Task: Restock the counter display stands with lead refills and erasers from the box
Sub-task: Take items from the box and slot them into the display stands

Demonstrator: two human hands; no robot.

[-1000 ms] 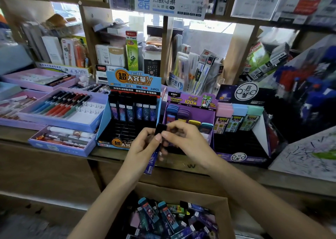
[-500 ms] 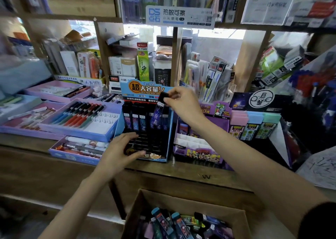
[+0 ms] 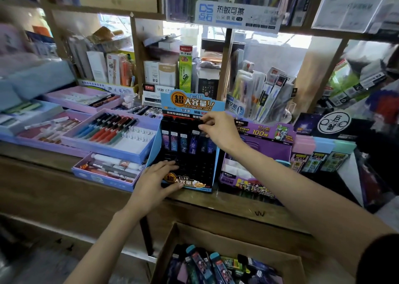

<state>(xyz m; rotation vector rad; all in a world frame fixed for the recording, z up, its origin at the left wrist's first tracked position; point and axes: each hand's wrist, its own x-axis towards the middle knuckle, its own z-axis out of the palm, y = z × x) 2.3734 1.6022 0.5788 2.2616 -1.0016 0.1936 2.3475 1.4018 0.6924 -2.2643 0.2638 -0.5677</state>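
Several pen trays (image 3: 133,140) beside stand (image 3: 190,169), right hand (image 3: 220,132) perhaps pinching refill (image 3: 202,145)

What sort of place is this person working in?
Most likely a stationery shop counter: a printed display stand holds lead refills, a tray of pens sits beside it, and a cardboard box of spare stock waits below.

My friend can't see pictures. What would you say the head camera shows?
A person's right hand pinches the top of a lead refill in the top row of a blue-and-black display stand on a shop counter. The left hand rests on the stand's front, and a cardboard box of more refills sits below.
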